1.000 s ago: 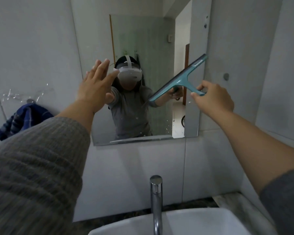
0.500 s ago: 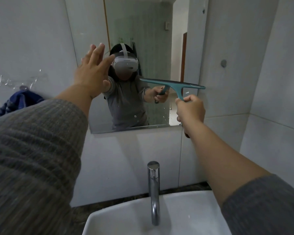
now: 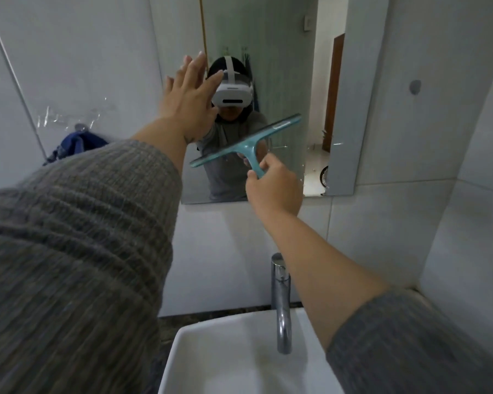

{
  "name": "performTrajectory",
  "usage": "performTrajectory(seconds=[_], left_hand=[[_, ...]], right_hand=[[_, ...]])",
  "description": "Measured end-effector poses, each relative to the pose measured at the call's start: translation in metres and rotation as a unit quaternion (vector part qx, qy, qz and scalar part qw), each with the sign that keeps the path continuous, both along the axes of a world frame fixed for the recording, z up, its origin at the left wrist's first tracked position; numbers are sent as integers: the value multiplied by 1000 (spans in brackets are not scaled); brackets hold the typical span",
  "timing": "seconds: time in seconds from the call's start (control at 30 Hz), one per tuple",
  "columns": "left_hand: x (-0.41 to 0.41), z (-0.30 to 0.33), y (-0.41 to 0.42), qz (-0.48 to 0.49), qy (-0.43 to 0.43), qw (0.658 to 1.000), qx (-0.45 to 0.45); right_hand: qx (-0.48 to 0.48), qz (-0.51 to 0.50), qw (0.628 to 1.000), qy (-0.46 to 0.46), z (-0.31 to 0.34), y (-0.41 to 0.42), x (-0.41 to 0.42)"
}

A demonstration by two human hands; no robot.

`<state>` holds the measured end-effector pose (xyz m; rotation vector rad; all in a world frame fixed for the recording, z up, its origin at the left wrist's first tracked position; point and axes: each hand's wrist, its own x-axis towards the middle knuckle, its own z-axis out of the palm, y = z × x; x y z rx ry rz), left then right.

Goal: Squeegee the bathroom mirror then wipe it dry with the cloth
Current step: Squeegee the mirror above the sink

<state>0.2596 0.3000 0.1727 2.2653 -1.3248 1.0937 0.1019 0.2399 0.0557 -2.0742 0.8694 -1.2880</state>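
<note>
The frameless mirror (image 3: 288,66) hangs on the white tiled wall above the basin. My right hand (image 3: 273,186) grips the handle of a teal squeegee (image 3: 246,142), whose blade lies tilted against the lower middle of the glass, right end higher. My left hand (image 3: 190,100) rests flat on the mirror's left part with fingers spread and holds nothing. A blue cloth (image 3: 74,145) hangs from a hook on the wall to the left, partly hidden by my grey sleeve. Water drops show near the mirror's lower right corner.
A chrome tap (image 3: 281,302) rises over the white basin (image 3: 211,362) directly below the mirror. A clear wall holder (image 3: 69,118) sits above the blue cloth. A side wall closes in on the right. The mirror reflects a person wearing a headset.
My right hand has carried the squeegee leftward to the mirror's lower middle, and the blade has tilted with its right end up. My left hand stays flat on the glass.
</note>
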Motion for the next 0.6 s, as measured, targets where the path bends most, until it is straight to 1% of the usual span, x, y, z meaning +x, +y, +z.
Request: performTrajectory(seconds=[0.1, 0.2, 0.3, 0.4, 0.5, 0.6], left_hand=[[-1, -12, 1, 5, 0, 1000, 4], [2, -26, 3, 22, 6, 1000, 2], [0, -37, 4, 42, 11, 999, -20], [-7, -47, -1, 43, 10, 999, -29], [-13, -57, -7, 37, 21, 999, -21], [-20, -65, -15, 38, 28, 999, -18]], right_hand=[[-76, -8, 995, 58, 1, 2, -1], [-164, -13, 979, 118, 1, -1, -4], [-245, -13, 957, 156, 0, -4, -6], [-318, -18, 926, 201, 3, -18, -10], [-339, -33, 908, 244, 7, -29, -17], [-334, -42, 903, 266, 6, -41, -30]])
